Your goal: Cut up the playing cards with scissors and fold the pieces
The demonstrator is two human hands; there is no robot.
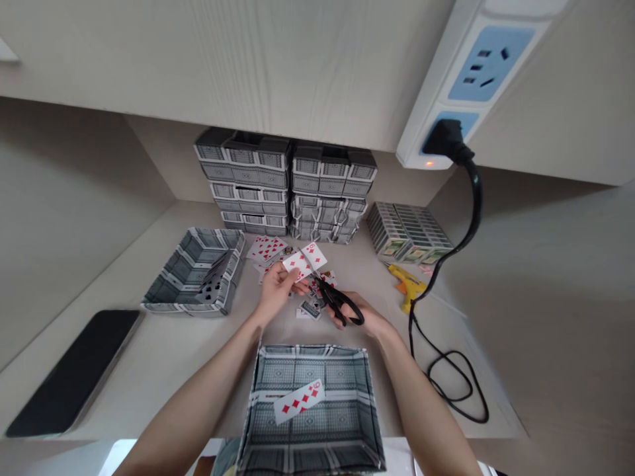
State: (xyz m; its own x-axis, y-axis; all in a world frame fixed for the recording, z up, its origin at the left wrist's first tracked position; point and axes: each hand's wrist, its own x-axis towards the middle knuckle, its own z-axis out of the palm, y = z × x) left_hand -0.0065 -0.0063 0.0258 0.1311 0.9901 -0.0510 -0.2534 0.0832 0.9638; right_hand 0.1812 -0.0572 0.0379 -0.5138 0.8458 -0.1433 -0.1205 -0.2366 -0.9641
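Note:
Between the fingers of my left hand (278,289) is a playing card (313,254), a red diamond card, held out over the table. My right hand (358,312) grips black-handled scissors (333,294), and their blades lie across the card. Below the hands, loose card pieces (311,309) are scattered on the tabletop. Closest to me stands a box made of playing cards (370,413), with a narrow strip of a diamond card (299,401) lying inside it.
At left are another card box (186,307) holding cards and a black phone (74,370). Stacked card boxes (248,165) stand at the back. A yellow glue gun (407,285), card packs (409,231) and a black cable (476,205) from a power strip (446,99) are at right.

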